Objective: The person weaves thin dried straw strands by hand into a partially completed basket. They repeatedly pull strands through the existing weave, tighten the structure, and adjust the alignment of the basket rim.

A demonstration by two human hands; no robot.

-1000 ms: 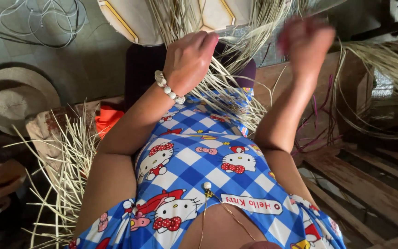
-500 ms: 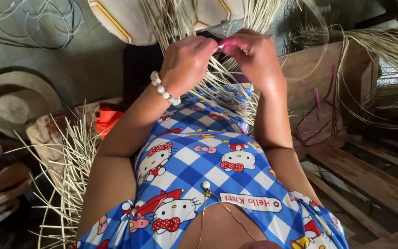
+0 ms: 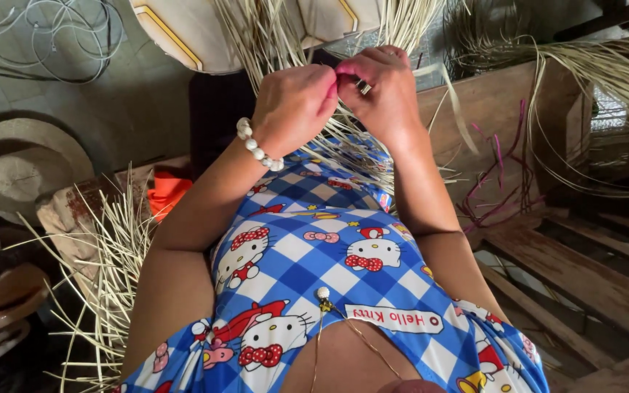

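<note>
My left hand [image 3: 294, 105], with a white bead bracelet on the wrist, and my right hand [image 3: 378, 87] meet in front of me, fingertips pinched together on thin pale straw strands [image 3: 343, 142]. The strands fan out below and above the hands. They run up to a woven straw piece [image 3: 183, 33] with a yellow band at the top of the view. My blue checked dress fills the lower middle.
A finished straw hat [image 3: 16, 164] lies at the left. Loose straw [image 3: 114, 255] spreads at lower left beside an orange cloth [image 3: 165, 193]. More straw bundles [image 3: 606, 73] and purple strands [image 3: 500, 171] hang over a wooden box at the right. Wooden slats [image 3: 584, 269] lie at lower right.
My right hand came down from the upper right to meet my left hand, and both now pinch the strands together.
</note>
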